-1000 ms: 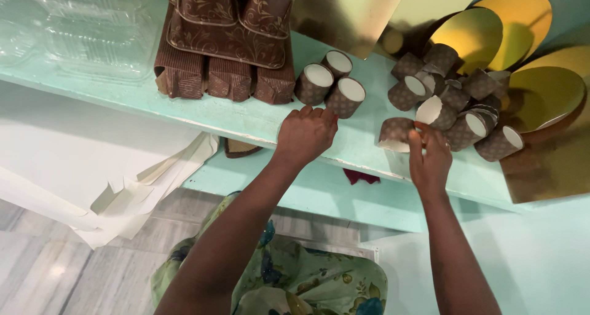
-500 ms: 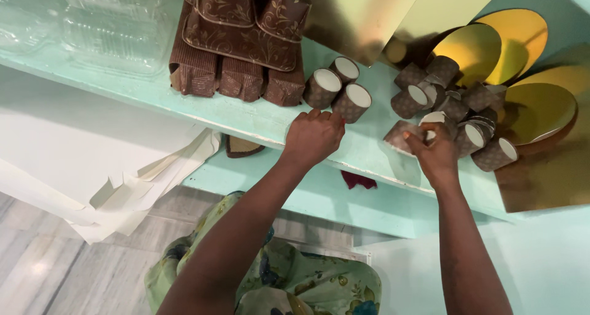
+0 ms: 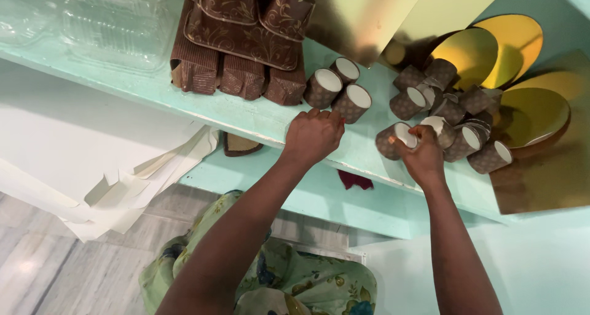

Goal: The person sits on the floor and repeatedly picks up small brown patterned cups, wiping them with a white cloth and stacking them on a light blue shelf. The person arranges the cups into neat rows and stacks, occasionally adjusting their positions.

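While L hand [image 3: 314, 135] rests at shelf edge [image 3: 246, 121], R hand [image 3: 423, 152] grips cup [image 3: 393, 140].

The shelf [image 3: 246, 115] under my fingers is pale mint green. On it, the paper baking cups [image 3: 344, 94] are brown with a small light dotted print and white insides; the cup [image 3: 393, 140] my right hand [image 3: 424, 155] grips looks the same. Left of those cups, the stacked paper moulds [image 3: 243, 44] are dark brown with a cream floral scroll pattern and ribbed sides. Right of the cups, the round cake boards [image 3: 516, 44] are shiny gold. My dress [image 3: 295, 284] is green with a flower print.
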